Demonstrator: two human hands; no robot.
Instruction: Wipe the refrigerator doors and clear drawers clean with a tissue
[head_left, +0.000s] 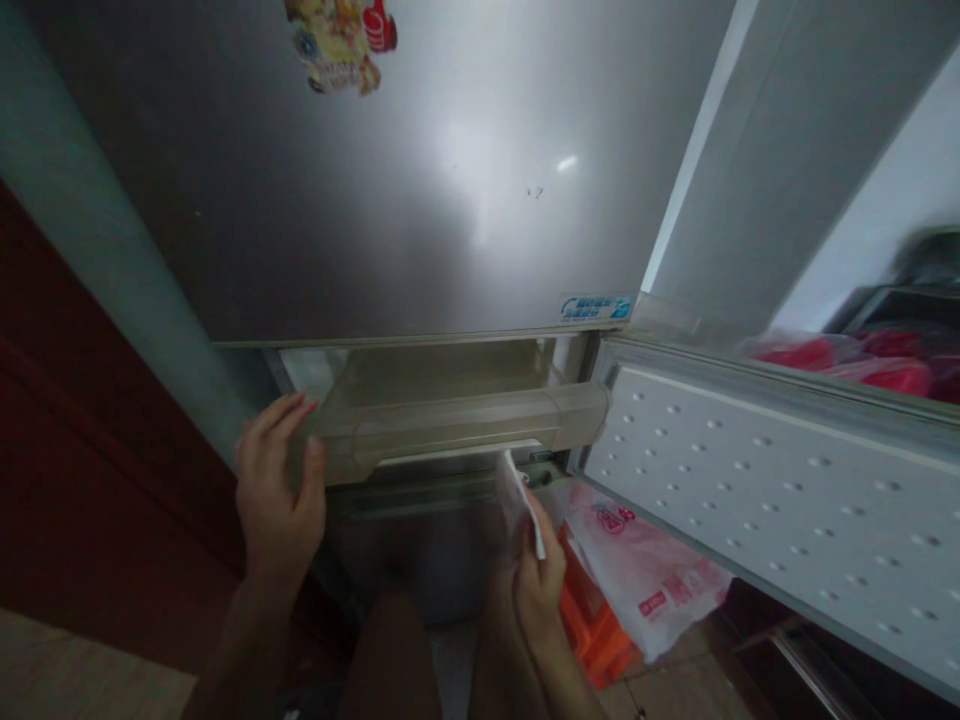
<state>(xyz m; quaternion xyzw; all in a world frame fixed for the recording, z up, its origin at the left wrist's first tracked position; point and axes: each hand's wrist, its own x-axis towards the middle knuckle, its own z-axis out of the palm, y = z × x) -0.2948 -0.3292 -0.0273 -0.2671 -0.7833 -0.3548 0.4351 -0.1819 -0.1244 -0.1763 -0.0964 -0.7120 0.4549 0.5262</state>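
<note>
A translucent drawer (pixel 465 422) is pulled partly out of the lower compartment of a grey metal fridge (pixel 337 230). At the drawer's left front corner is my left hand (pixel 277 485), thumb and fingers apart, holding nothing; whether it touches the corner is unclear. Below the drawer's right part, my right hand (pixel 544 575) grips a thin, pale, folded cloth or sheet (pixel 517 500), blurred at its edges. The lower fridge door (pixel 765 500) stands swung out to the right, its dotted white inner side showing.
A white plastic bag with red print (pixel 645 570) and an orange crate (pixel 596 625) sit under the open door. Red bagged items (pixel 855 365) lie at the right. A dark red wooden panel (pixel 97 480) stands at the left. Stickers (pixel 337 45) are on the upper door.
</note>
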